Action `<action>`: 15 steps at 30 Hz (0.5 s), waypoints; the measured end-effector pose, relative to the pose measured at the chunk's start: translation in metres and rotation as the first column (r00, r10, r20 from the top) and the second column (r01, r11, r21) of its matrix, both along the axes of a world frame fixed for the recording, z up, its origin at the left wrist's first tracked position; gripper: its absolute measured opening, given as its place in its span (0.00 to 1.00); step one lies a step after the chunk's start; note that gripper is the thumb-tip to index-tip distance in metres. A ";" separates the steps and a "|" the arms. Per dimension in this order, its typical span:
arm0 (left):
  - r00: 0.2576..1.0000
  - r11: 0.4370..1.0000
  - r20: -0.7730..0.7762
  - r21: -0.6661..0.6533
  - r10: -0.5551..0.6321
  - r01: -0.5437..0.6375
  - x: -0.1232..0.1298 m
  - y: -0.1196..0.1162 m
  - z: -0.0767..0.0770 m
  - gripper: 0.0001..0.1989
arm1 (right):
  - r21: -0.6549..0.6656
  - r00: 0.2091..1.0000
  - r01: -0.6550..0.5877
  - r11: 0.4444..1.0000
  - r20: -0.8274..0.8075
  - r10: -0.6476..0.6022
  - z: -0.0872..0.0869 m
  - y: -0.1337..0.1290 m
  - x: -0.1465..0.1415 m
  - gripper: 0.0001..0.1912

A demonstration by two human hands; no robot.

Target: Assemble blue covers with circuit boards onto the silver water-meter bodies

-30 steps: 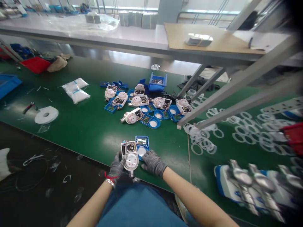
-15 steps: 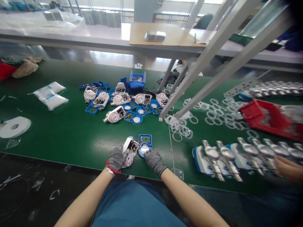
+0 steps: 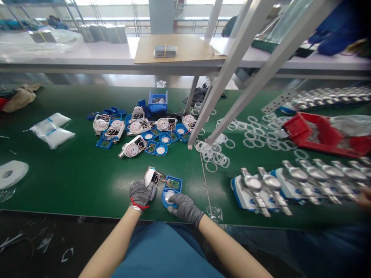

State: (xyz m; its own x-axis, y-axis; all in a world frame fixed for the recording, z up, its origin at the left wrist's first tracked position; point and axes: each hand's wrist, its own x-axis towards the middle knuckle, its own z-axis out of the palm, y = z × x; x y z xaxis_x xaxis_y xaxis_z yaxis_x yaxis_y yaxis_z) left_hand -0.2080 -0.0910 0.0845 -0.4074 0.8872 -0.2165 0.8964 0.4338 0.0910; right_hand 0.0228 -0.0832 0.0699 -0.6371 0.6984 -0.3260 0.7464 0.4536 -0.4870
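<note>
My left hand, in a grey glove with a red cord at the wrist, grips a white housing with a black inside, tilted on its side. Thin wires run from it to a blue casing holding a green circuit board. My right hand, also gloved, is closed on the round lower end of that casing, over its white disc. Further back, several similar white housings lie wired to blue casings.
Grey metal posts rise right of centre. Clear rings, a red bin, silver-topped units and another person's hand are at right. A blue bin stands behind; plastic bags lie left.
The white housing has turned more onto its side, hiding its round face. The blue casing is now tilted, with my right hand wrapped further round its lower end. The view has shifted.
</note>
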 end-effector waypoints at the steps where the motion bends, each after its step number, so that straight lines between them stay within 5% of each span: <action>1: 1.000 1.000 0.006 -0.015 -0.005 0.005 -0.001 0.001 0.001 0.31 | 0.029 0.990 0.130 0.991 -0.058 -0.128 0.001 0.011 0.007 0.20; 4: 1.000 0.999 0.022 -0.047 -0.013 0.014 -0.005 0.005 0.001 0.31 | 0.187 0.862 0.504 0.843 -0.054 -0.503 -0.002 0.051 0.038 0.20; 6: 1.000 0.999 0.027 -0.054 -0.009 0.010 -0.007 0.008 0.000 0.31 | 0.300 0.742 0.629 0.717 0.042 -0.669 -0.010 0.078 0.065 0.22; 8: 0.999 0.998 0.034 -0.059 -0.006 0.008 -0.007 0.010 0.000 0.31 | 0.350 0.658 0.672 0.653 0.121 -0.743 -0.018 0.100 0.092 0.24; 12: 0.998 0.996 0.069 -0.085 0.002 0.004 -0.011 0.014 0.003 0.31 | 0.285 0.648 0.685 0.670 0.182 -0.740 -0.027 0.122 0.121 0.18; 15: 0.984 0.994 0.172 -0.105 0.052 -0.034 -0.019 0.019 0.004 0.31 | 0.225 0.698 0.671 0.707 0.129 -0.704 -0.025 0.113 0.103 0.16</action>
State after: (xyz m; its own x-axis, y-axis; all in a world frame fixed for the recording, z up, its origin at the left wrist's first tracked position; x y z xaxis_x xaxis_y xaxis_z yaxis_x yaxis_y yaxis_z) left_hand -0.2273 -0.0720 0.0888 -0.3929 0.8394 -0.3756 0.8508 0.4868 0.1979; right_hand 0.1262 0.0299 0.0449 0.1049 0.9651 -0.2399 0.9471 -0.1705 -0.2717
